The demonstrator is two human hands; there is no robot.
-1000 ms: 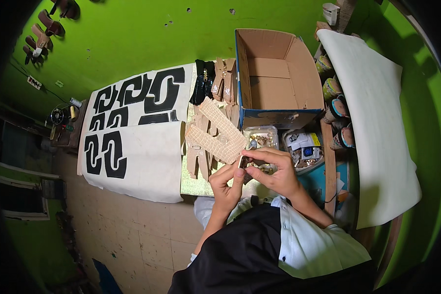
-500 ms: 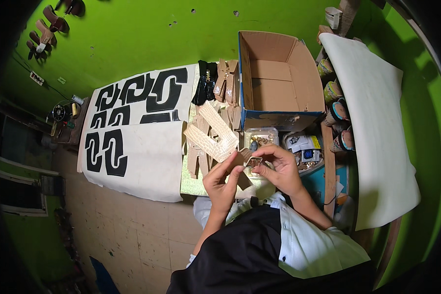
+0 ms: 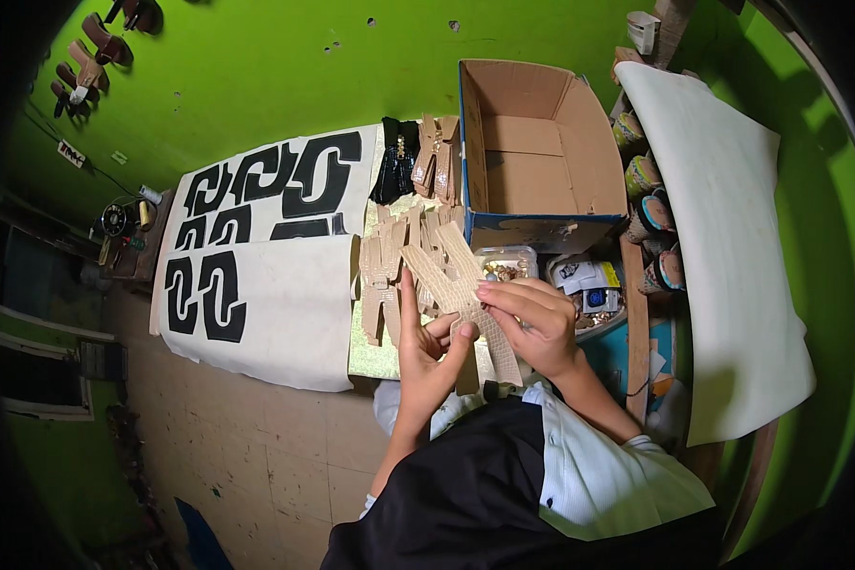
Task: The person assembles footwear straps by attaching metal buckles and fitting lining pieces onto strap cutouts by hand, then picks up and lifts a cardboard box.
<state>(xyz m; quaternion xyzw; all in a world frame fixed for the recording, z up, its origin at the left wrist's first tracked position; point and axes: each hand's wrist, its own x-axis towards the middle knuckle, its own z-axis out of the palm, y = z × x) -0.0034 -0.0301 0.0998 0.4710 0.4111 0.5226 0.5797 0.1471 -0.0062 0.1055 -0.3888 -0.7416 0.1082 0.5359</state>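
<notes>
Between my hands is a beige, crocodile-textured sandal upper (image 3: pixel 446 273), its straps crossing in an X. My left hand (image 3: pixel 422 359) holds it from below left, thumb pressed on the crossing and index finger stretched up beside a strap. At the right edge of the crossing, my right hand (image 3: pixel 534 321) pinches the piece between thumb and fingers. Just beyond lie several more beige uppers (image 3: pixel 382 274) on the table. A small clear tub (image 3: pixel 505 254) of gold-coloured metal pieces is partly hidden behind my right hand.
An open cardboard box (image 3: pixel 541 157) stands at the back. Black uppers (image 3: pixel 395 161) lie left of it. White sheets (image 3: pixel 275 337) with black cut pieces cover the table's left. A second tub (image 3: pixel 589 294) and a leaning white sheet (image 3: pixel 731 247) are at right.
The upper has been turned and flattened out, so its crossed straps now face up. My right hand has shifted its grip to the piece's right edge; a folded part with a gold-coloured ornament no longer shows.
</notes>
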